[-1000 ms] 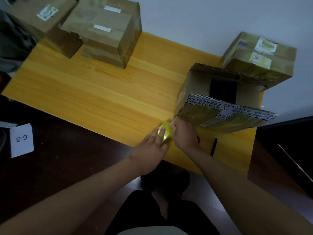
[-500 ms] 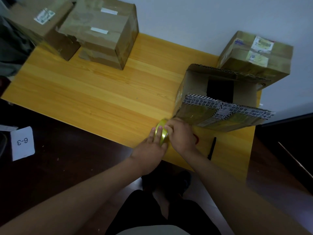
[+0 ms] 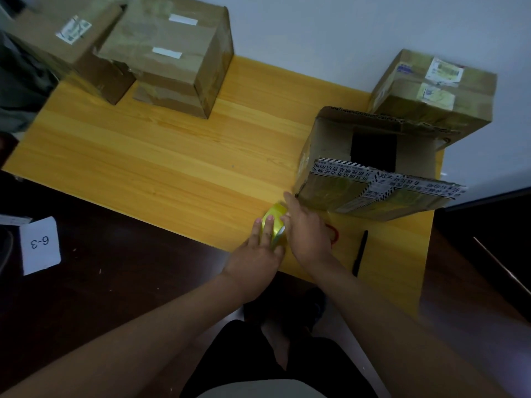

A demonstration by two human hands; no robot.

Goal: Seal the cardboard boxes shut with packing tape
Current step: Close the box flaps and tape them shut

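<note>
Yellow tape roll (image 3: 275, 225) sits at the near edge of the wooden table (image 3: 172, 173), just beside the open box (image 3: 370, 168); the left hand (image 3: 255, 254) holds the roll, with its fingers laid over the top and curled round it; the right hand (image 3: 309, 228) is right next to the roll, and it looks like it is pinching the loose end of the tape, but I cannot tell for sure, because the fingertips are hidden.

I think the job now is to peel the tape free; to do it well, hold the roll firm, pull the end slowly and straight, and keep it from twisting or sticking to itself.

The roll stands up on its edge; its hole seems to point left and right across the table; the box is long from left to right, and its printed flap (image 3: 385, 182) sticks out toward the person, not folded shut yet.
</note>
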